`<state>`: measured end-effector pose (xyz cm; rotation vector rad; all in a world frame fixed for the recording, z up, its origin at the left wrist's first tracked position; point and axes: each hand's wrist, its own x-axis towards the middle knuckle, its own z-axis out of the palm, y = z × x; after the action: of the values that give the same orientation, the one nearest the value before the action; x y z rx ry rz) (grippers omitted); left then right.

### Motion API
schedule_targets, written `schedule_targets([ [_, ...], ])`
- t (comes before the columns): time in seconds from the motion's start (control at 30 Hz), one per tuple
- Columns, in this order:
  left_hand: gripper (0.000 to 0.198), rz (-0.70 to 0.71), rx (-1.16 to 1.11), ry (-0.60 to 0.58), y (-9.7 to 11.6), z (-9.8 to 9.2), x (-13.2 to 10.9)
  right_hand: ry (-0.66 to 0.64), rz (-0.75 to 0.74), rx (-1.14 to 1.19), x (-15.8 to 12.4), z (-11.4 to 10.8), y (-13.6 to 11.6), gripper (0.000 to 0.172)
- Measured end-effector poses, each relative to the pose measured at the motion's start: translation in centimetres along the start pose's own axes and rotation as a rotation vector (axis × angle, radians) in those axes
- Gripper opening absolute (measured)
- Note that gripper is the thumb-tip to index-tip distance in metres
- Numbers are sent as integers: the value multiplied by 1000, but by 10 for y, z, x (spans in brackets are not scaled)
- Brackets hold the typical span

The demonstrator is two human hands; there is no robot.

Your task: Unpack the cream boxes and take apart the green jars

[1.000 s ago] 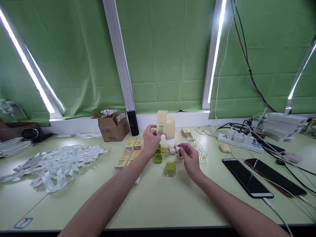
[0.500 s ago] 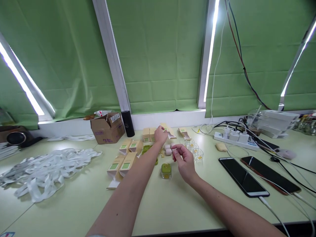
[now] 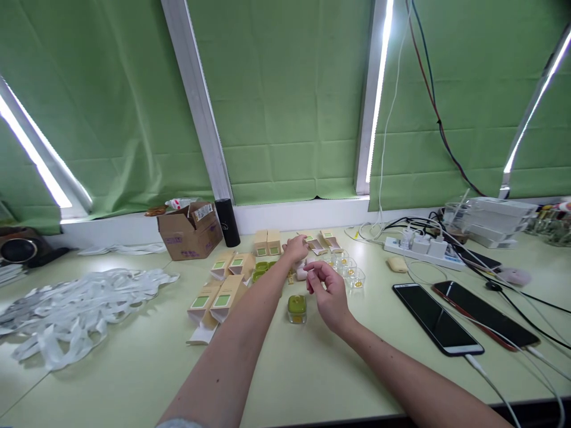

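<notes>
Beyond the green-lidded jar (image 3: 297, 310), an open carton (image 3: 316, 245) is seen beside the left hand (image 3: 295, 248), whose grip cannot be told; right of the jar, the right hand (image 3: 331, 295) is held, fingers narrowed, contents unclear.

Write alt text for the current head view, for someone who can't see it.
A person's left hand reaches across a pale table, beside a beige carton; the right hand, fingers curled, is near small pale pink pieces. A green-topped clear container stands nearer the camera, with tangled white straps at left and two phones at right.
</notes>
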<state>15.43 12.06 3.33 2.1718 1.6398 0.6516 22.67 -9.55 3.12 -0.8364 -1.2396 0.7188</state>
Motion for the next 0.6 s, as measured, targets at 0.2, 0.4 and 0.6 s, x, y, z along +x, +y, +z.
schedule_targets([
  [0.2, 45, -10, 18, -14, 5, 9, 7, 1, 2, 3, 0, 0, 1, 24],
  [0.4, 48, -3, -8, -42, 13, 15, 15, 26, 9, 5, 2, -1, -1, 23],
  [0.6, 56, -17, -49, -88, 26, 16, 16, 29, 5, 16, 4, -3, 2, 24],
])
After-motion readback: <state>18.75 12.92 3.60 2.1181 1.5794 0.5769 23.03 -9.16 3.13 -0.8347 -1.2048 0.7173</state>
